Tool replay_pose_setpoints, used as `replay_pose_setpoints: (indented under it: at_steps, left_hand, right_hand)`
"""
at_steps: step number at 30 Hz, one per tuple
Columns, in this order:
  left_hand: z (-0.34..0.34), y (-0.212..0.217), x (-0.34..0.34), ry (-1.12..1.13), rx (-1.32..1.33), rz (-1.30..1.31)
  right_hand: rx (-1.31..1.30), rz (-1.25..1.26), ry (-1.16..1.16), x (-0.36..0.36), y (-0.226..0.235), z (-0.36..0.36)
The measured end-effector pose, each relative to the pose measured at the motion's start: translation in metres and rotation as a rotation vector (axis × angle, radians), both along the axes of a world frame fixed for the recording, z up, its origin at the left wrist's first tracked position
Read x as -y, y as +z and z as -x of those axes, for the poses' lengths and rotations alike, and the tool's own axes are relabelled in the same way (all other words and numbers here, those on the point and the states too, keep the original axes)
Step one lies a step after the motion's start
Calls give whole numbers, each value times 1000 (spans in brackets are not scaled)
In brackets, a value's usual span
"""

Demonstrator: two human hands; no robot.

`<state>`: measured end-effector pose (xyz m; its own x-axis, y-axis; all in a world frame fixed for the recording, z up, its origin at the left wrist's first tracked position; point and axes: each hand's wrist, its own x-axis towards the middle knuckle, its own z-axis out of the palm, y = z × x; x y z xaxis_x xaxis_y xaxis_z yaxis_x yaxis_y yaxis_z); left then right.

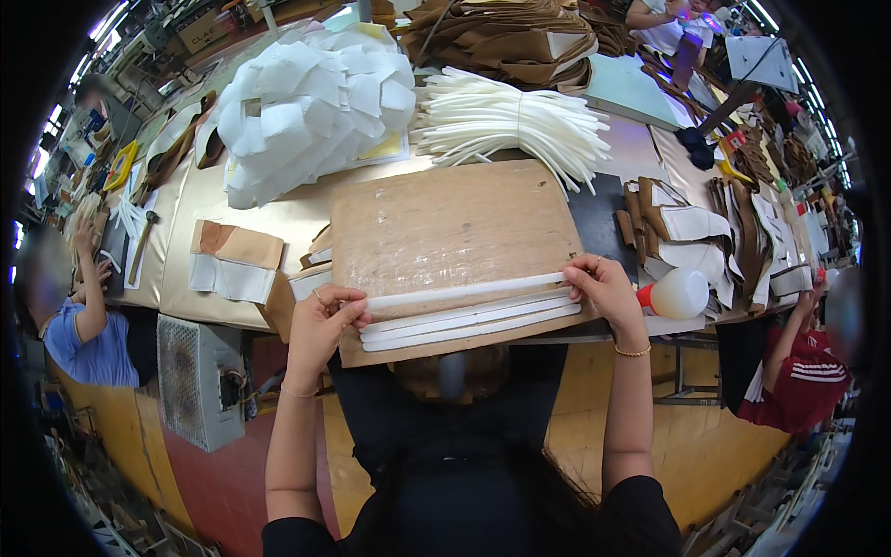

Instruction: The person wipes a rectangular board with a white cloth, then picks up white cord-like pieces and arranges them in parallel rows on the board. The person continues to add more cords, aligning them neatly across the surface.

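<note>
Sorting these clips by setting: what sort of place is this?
Likely a shoe or leather-goods workshop: heaps of cut brown leather pieces, a pile of white cut fabric pieces, a bundle of white foam strips, and both hands hold one white strip.

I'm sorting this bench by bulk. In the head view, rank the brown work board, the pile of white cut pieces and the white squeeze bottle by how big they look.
1. Brown work board
2. Pile of white cut pieces, somewhat smaller, though farther away
3. White squeeze bottle, clearly the smallest

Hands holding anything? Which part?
Yes. The left hand and the right hand pinch opposite ends of one long white strip, stretched across the brown board above other laid strips.
</note>
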<state>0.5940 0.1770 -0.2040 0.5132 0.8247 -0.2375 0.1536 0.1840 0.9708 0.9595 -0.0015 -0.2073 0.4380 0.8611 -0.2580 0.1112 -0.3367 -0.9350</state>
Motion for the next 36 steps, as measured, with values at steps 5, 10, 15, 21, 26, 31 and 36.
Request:
replay_pose_setpoints:
  at_steps: [5, 10, 15, 21, 26, 31, 36]
  left_hand:
    - [-5, -3, 1, -5, -320, -188]
    - [-4, -1, 4, -46, -384, -315]
    - [0, -3, 4, -68, -416, -398]
    - [2, -1, 5, -56, -428, -325]
    - [5, 1, 6, -37, -397, -283]
    - [5, 6, 6, -8, -381, -215]
    - [5, 6, 5, -22, -412, -210]
  right_hand:
    - [388, 58, 3, -6, -1, 3]
    - [499, 134, 27, -6, 11, 7]
    - [477, 118, 5, -2, 0, 3]
    - [552, 100, 36, -6, 6, 10]
    - [596, 93, 43, -5, -4, 7]
    - [562, 107, 86, -7, 3, -3]
    - [666, 123, 120, -6, -1, 4]
